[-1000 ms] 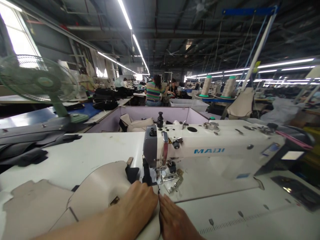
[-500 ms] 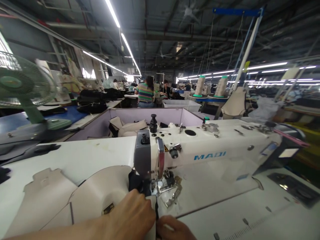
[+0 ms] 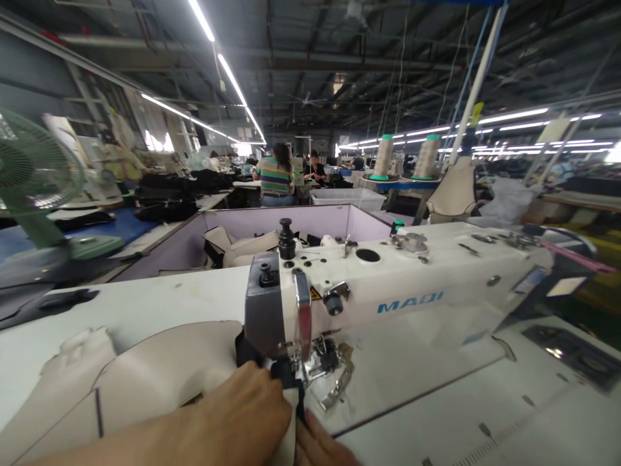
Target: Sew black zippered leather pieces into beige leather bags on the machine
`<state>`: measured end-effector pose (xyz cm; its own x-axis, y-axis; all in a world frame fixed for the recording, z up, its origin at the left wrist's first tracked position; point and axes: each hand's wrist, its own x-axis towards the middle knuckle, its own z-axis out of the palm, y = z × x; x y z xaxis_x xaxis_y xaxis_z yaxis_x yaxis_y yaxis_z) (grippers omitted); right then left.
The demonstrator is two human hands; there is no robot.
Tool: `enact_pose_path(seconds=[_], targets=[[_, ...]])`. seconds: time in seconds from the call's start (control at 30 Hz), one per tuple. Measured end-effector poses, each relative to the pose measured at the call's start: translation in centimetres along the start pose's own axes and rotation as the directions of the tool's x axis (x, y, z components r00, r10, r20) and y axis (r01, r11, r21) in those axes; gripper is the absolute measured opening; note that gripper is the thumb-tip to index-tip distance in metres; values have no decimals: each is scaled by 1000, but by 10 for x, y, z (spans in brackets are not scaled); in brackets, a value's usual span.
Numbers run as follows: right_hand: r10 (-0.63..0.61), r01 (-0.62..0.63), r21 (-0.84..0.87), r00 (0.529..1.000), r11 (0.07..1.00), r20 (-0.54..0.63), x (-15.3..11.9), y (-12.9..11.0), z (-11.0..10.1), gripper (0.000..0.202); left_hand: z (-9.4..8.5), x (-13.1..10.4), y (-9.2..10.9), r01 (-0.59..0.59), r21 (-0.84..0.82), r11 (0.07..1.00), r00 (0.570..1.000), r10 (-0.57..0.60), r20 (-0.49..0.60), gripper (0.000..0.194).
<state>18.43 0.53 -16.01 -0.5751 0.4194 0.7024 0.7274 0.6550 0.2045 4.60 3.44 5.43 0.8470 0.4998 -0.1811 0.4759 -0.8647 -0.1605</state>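
A beige leather-like cover [image 3: 169, 362] with dark seams and black trim spreads over the white table, left of the sewing machine [image 3: 388, 285]. Its black-edged strip runs by the presser foot and needle area [image 3: 301, 372]. My left hand [image 3: 242, 414] lies across the cover with curled fingers gripping it just in front of the machine head; its fingertips are hidden. Low beside the strip, my right hand [image 3: 323, 443] holds the edge between its fingers, partly cut off by the frame. Black fabric [image 3: 248, 349] bunches behind the left knuckles.
Behind the table, a lilac-walled bin [image 3: 301, 221] holds more beige pieces. A green fan [image 3: 36, 175] stands at left near dark cloth. Two thread cones [image 3: 383, 158] sit on a stand at the back right. Other people work farther off, one in a striped shirt [image 3: 274, 175].
The camera view has shifted slightly, so the machine's head end sits farther left. My right hand's fingers have moved up along the strip, nearer the needle area. My left hand keeps its grip.
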Motion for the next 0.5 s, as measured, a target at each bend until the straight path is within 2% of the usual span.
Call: enact_pose_path(seconds=[0.1,0.23,0.37,0.5], targets=[[28,-25,54,998,998,-53,0,8,-16,32,13,3,-6,65,-56,996,998,-64,11,17],[98,-101,88,995,991,30,7,11,-37,34,36,6,-10,194,-26,981,981,-194,-14,22],[99,-104,85,994,991,53,10,6,-42,38,39,6,-6,214,-20,977,975,-215,-48,26],[149,-137,103,982,985,-118,7,5,-39,33,33,9,-5,243,-71,967,966,-248,-77,26]])
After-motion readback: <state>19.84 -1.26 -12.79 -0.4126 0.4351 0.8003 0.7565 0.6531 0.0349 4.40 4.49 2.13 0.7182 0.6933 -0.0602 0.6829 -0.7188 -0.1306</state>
